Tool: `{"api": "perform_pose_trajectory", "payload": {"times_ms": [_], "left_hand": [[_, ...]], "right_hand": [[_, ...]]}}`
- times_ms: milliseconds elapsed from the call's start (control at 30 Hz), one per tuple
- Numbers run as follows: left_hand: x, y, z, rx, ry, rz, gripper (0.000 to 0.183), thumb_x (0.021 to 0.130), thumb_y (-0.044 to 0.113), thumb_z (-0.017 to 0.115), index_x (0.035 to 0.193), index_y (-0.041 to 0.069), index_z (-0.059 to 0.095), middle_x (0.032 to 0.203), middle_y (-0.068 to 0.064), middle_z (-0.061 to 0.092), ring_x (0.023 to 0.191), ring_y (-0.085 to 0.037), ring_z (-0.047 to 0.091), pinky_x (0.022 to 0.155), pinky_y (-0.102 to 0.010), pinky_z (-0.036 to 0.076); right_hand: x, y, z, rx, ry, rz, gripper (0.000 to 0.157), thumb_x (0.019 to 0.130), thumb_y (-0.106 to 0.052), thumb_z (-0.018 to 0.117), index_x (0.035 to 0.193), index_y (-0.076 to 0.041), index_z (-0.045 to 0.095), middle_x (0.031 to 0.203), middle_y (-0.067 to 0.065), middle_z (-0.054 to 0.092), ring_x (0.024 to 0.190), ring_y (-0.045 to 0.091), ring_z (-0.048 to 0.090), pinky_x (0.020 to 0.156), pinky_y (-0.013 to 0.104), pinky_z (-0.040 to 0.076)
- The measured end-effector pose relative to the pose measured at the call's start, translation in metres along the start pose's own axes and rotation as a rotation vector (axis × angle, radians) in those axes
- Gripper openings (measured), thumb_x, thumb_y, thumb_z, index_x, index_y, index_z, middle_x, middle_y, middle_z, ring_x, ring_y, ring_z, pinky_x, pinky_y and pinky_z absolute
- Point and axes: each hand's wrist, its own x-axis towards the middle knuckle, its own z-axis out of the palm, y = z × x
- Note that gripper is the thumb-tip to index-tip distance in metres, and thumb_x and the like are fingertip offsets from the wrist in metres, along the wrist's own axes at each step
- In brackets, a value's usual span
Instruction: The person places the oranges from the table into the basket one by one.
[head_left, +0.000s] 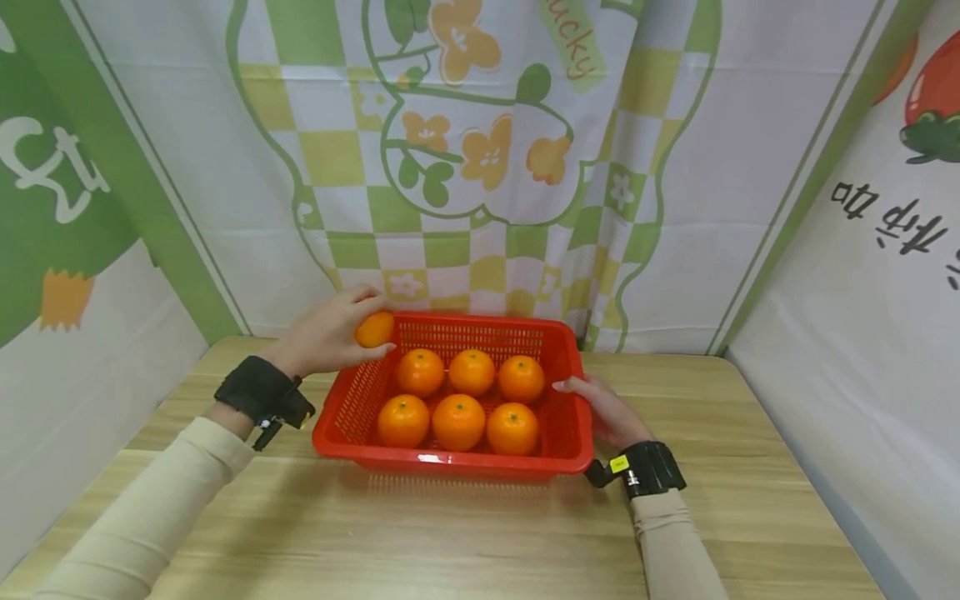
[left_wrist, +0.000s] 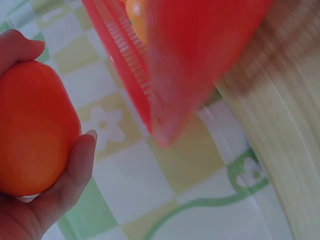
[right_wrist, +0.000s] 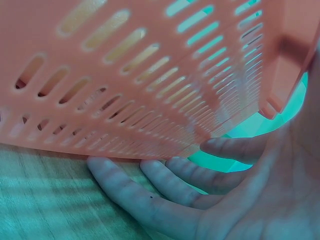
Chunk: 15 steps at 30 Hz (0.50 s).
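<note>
My left hand (head_left: 337,329) holds an orange (head_left: 375,329) at the back left corner of a red plastic basket (head_left: 465,465). In the left wrist view, thumb and fingers wrap around this orange (left_wrist: 37,130), and the basket's corner (left_wrist: 170,120) is close by. Several more oranges (head_left: 458,422) sit inside the basket in two rows. At the right end, my right hand (head_left: 611,412) grips the basket, its thumb over the rim. The right wrist view has its fingers (right_wrist: 150,200) along the lower edge of the slotted wall (right_wrist: 125,100).
The basket is on a wooden table (head_left: 465,542). Behind the table hangs a checked green and yellow cloth (head_left: 480,258). Printed white and green panels (head_left: 847,317) border both sides.
</note>
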Motion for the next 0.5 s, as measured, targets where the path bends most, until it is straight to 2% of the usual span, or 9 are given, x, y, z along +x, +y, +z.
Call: {"api": "perform_pose_trajectory", "payload": {"times_ms": [133, 267, 500], "left_hand": [[0.007, 0.009, 0.001, 0.010, -0.004, 0.039, 0.054, 0.072, 0.035, 0.076, 0.119, 0.015, 0.058, 0.108, -0.006, 0.052, 0.086, -0.020, 0.050, 0.073, -0.044, 0.050], [0.012, 0.015, 0.003, -0.004, -0.005, 0.081, 0.059, 0.072, 0.033, 0.076, 0.125, 0.018, 0.056, 0.122, -0.007, 0.052, 0.102, -0.024, 0.051, 0.084, -0.049, 0.048], [0.020, 0.022, 0.009, -0.003, -0.001, 0.123, 0.051, 0.071, 0.030, 0.077, 0.115, 0.013, 0.059, 0.125, -0.011, 0.054, 0.118, -0.031, 0.046, 0.089, -0.052, 0.047]], "right_hand": [[0.001, 0.001, 0.000, 0.011, -0.023, 0.001, 0.056, 0.094, -0.022, 0.048, 0.140, 0.002, 0.028, 0.135, 0.034, 0.041, 0.115, 0.051, 0.041, 0.084, 0.055, 0.048], [0.002, 0.001, 0.000, 0.005, -0.029, -0.006, 0.055, 0.095, -0.022, 0.048, 0.140, 0.002, 0.028, 0.134, 0.032, 0.042, 0.115, 0.051, 0.040, 0.084, 0.055, 0.049], [0.002, 0.001, -0.001, 0.009, -0.019, 0.000, 0.055, 0.095, -0.022, 0.048, 0.140, 0.002, 0.028, 0.134, 0.032, 0.042, 0.115, 0.050, 0.042, 0.084, 0.054, 0.049]]}}
